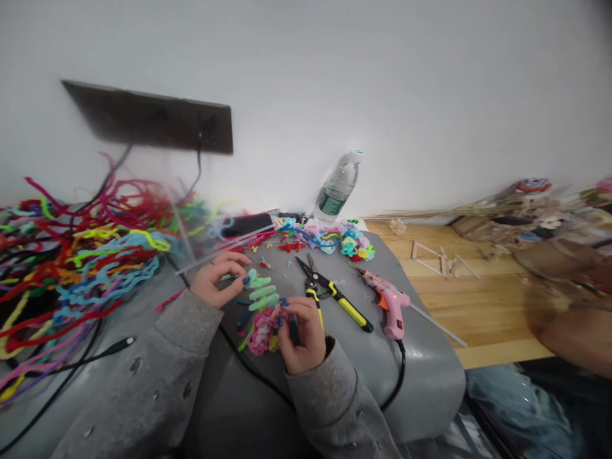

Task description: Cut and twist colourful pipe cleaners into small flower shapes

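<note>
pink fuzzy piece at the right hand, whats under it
Grey tabletop shows around the pink fuzzy piece; what lies directly beneath is covered by the piece itself and, partly, the right hand.

The pipe-cleaner piece [262, 328] sits on my table [430, 376], between my left hand [217, 280] and my right hand [303, 335]. Left of my left hand: a heap of loose pipe cleaners [115, 255], below the panel [153, 118] on the wall [406, 76]. Behind my hands: the phone [246, 224], with the bottle [337, 188] to its right, near the wall. Right of my right hand: the pliers [342, 299], then the glue gun [394, 312]. Beyond my table's right edge: a wooden table [478, 312], with thin sticks [444, 261] on it.
</note>
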Demonstrator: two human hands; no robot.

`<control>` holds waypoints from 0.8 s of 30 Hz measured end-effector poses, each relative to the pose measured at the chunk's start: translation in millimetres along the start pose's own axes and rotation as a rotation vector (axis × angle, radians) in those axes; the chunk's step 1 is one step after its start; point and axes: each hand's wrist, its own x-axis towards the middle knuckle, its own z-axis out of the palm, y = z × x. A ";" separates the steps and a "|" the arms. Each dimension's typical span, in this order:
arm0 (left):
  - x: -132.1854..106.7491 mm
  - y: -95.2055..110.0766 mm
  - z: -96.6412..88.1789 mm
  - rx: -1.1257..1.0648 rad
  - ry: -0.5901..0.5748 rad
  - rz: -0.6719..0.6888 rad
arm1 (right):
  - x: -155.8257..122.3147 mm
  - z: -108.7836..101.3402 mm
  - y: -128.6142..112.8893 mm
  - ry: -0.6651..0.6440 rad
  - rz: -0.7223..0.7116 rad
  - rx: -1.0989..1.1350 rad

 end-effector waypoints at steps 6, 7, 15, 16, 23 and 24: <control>-2.5 -2.7 -3.0 -0.018 0.016 0.022 | 0.7 0.0 0.2 0.002 -0.008 0.006; -3.1 -3.1 -3.7 -0.018 0.014 0.029 | 1.0 0.0 0.0 0.005 -0.008 0.006; -3.4 3.1 -3.8 -0.075 0.037 0.038 | -0.4 -0.3 1.1 0.002 -0.007 0.010; -3.1 4.0 -3.1 -0.098 0.035 0.034 | -0.6 -0.3 1.6 0.003 -0.008 0.005; -5.4 4.7 0.1 -0.224 -0.044 -0.042 | -0.7 1.0 5.6 0.027 0.008 -0.003; -6.2 4.3 0.3 -0.235 -0.051 -0.060 | -1.0 1.4 6.1 0.029 0.015 0.000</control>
